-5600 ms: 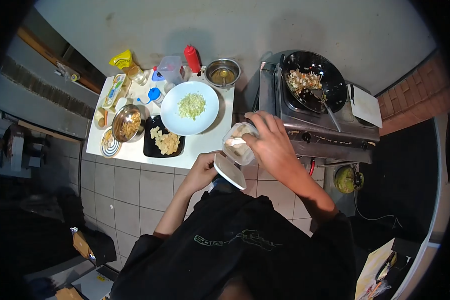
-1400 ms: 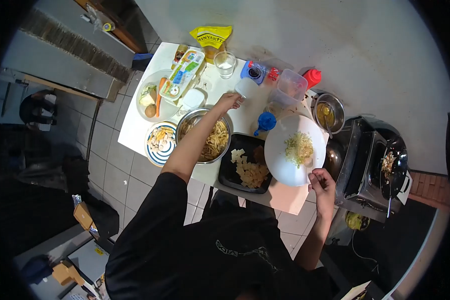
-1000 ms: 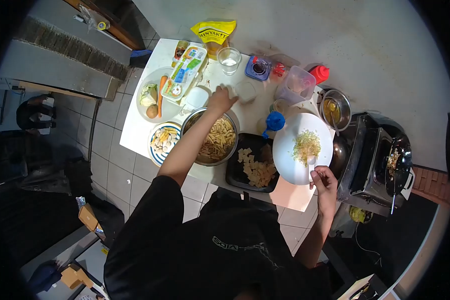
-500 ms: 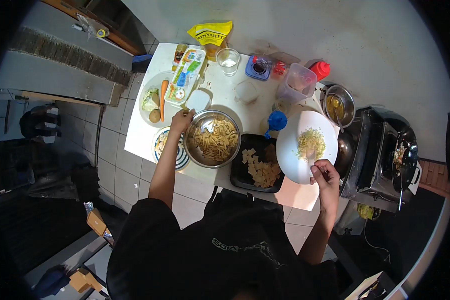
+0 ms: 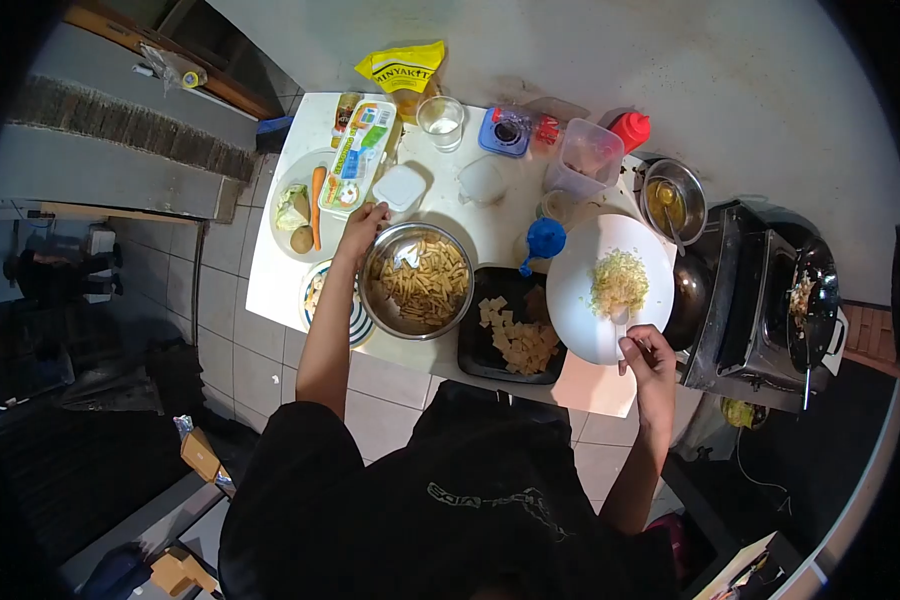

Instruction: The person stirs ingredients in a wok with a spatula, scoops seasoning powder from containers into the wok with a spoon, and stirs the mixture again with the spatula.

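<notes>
My right hand (image 5: 650, 362) pinches the handle of a pale spoon (image 5: 620, 318). Its head lies in a finely chopped pale-green and yellowish mix (image 5: 619, 280) on a large white plate (image 5: 580, 325). My left hand (image 5: 364, 230) is at the upper left rim of a metal bowl (image 5: 368, 300), fingers curled against it, the grip partly hidden. Pale cut sticks (image 5: 428, 285) fill much of that bowl. Between bowl and plate sits a black tray (image 5: 475, 350) with flat tan pieces (image 5: 520, 340). A striped plate (image 5: 360, 325) is partly covered by my left forearm.
A white lidded box (image 5: 400, 188), an egg carton (image 5: 365, 150), a carrot (image 5: 317, 205), a glass (image 5: 441, 125) and a yellow oil pouch (image 5: 405, 70) stand behind. A blue-capped bottle (image 5: 544, 240) is near the plate. At right are a stove (image 5: 745, 310) and a wok (image 5: 818, 260).
The view has shifted slightly, moving the table things a little left. My right hand keeps the spoon in the chopped mix, and my left hand stays by the bowl's rim.
</notes>
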Tool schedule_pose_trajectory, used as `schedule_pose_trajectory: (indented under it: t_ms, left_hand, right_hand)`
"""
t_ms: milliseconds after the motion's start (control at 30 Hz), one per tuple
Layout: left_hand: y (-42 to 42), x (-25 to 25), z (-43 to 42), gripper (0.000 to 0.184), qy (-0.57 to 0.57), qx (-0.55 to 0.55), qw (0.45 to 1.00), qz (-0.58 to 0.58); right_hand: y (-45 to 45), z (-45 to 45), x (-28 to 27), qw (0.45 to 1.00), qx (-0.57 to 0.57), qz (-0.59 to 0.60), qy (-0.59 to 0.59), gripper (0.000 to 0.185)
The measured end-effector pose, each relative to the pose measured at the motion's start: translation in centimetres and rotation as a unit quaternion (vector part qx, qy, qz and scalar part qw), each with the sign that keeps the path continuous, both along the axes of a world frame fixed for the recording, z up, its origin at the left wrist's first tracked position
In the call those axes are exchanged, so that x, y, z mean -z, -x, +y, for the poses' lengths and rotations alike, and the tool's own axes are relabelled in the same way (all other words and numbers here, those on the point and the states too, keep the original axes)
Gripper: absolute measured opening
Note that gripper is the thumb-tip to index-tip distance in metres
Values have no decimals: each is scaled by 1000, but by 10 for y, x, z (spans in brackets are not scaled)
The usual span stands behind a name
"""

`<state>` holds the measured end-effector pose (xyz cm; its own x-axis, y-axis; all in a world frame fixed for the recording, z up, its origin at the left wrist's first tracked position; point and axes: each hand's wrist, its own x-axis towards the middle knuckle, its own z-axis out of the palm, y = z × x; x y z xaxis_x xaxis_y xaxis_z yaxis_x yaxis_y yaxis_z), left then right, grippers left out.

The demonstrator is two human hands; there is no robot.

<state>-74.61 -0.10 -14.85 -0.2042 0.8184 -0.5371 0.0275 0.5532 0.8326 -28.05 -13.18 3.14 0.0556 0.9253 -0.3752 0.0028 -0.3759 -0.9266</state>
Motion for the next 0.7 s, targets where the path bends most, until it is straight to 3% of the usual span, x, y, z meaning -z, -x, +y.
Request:
schedule_pose_trajectory:
  t_ms: [167, 267, 333, 433, 600, 700]
  left_hand:
    - [-7, -26, -4, 25, -66, 39, 997, -31]
    - [-9, -43, -10, 18, -130, 67, 985, -93]
    - [-17, -58, -16, 16, -164, 27, 964, -209]
    - [-28, -75, -24, 21, -194, 43, 949, -244]
    - [-42, -79, -40, 24, -203, 58, 950, -230]
    - [-57, -88, -52, 17, -143, 33, 968, -202]
  right_hand:
    - [-2, 2, 0, 1000, -20, -2, -4, 4]
    - [0, 2, -2, 1000, -9, 9, -3, 3]
    - [1, 1, -4, 1000, -12, 14, 0, 4]
    - [7, 3, -12, 1000, -26, 10, 1, 5]
    - [26, 15, -27, 998, -53, 7, -12, 8]
    - [40, 29, -24, 987, -111, -84, -86, 11]
